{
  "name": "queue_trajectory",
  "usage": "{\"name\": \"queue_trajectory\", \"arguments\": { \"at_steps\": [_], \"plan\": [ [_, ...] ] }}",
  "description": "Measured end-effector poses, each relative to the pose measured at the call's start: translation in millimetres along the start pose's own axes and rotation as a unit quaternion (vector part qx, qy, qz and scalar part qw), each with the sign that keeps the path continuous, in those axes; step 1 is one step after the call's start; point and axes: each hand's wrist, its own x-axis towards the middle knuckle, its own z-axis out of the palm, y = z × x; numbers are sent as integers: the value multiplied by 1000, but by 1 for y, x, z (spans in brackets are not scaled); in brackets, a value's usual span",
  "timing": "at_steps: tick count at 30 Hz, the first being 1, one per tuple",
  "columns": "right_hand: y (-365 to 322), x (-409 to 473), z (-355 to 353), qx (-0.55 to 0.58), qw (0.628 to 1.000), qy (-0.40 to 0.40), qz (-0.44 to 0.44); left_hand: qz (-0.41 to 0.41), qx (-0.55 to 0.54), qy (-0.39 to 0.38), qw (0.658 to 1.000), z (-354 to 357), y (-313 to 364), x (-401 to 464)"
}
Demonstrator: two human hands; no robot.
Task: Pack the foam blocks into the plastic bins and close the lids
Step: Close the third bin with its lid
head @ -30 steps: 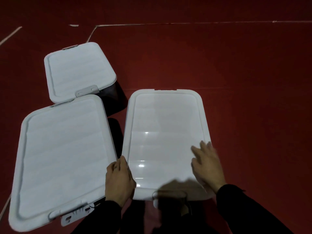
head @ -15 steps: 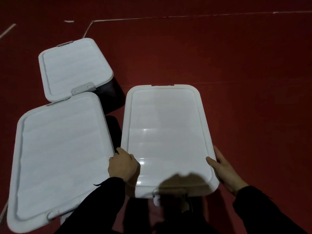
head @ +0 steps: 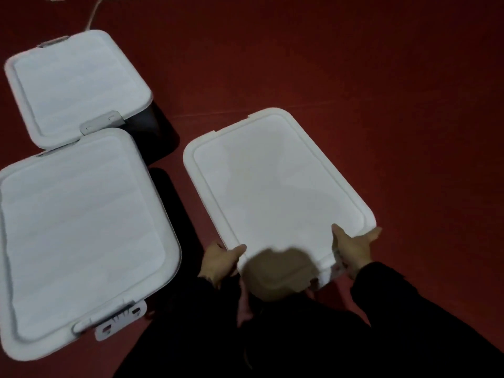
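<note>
A: In the head view, what is happening at the lower middle of the frame?

B: Both hands are holding the near end of the third bin's lid [head: 275, 192]. The left hand [head: 218, 261] is curling around the near left corner, thumb lying on top. The right hand [head: 353, 246] is gripping the near right corner, thumb on top and fingers tucked under the edge. A dark shadow is falling across the lid between them.

A: And the bin under it?

B: It is almost wholly hidden. The lid is sitting skewed, its far end pointing to the upper middle of the frame, on the red floor [head: 381, 77].

A: Where are the others?

B: The big bin [head: 81, 241] is filling the left side, lid on, its near latch [head: 120, 323] hanging loose. The small bin [head: 76, 85] is at the upper left, just beyond it, lid on too. No foam blocks are showing, so I judge they are already inside.

A: How should this step go?

B: I would be squaring the lid over the rim first, since it is sitting crooked. Then I would be pressing down evenly at both near corners, working along the edges, and only then swinging the clasps up. Forcing one corner alone is likely to pop the opposite one. The big bin's loose latch looks like it is needing the same care.
</note>
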Motion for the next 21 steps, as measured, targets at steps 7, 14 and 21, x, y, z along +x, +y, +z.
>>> {"name": "queue_trajectory", "arguments": {
  "at_steps": [7,14,21],
  "plan": [
    [2,-1,-5,-23,999,-22,-20,75,27,101,992,7,-1,29],
    [-1,26,-12,-58,997,-43,-24,11,-84,34,996,17,19,21],
    [-30,81,-19,-306,929,76,-193,-41,-251,-33,967,102,11,-50]
  ]
}}
